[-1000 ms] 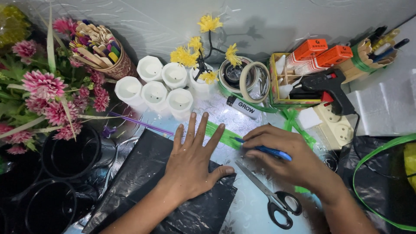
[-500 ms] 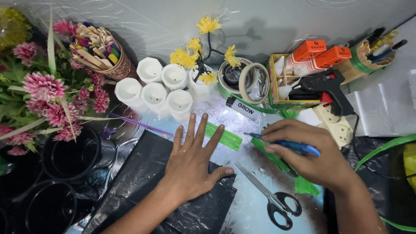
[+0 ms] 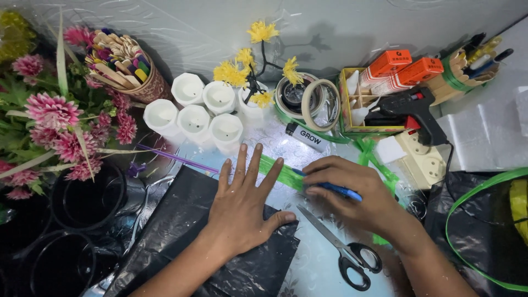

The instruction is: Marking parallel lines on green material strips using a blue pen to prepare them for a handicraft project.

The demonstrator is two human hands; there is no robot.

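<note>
Right grip (image 3: pixel 352 190) clamped on blue pen (image 3: pixel 335 190) over flat bright-green ribbon (image 3: pixel 280 173); left grip (image 3: pixel 242 206) splayed.

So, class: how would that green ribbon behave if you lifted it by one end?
The green ribbon is probably floppy: it looks thin and flat, and the left hand pins it down. Likely very light. It may curl, like the green loop on the right.

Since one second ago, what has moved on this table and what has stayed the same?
The right hand, holding a blue tool, first slid right along the green strip, then came back left toward the left hand. The left hand stayed flat, pressing the strip and the black sheet. The scissors, white cups and glue gun did not move.
</note>
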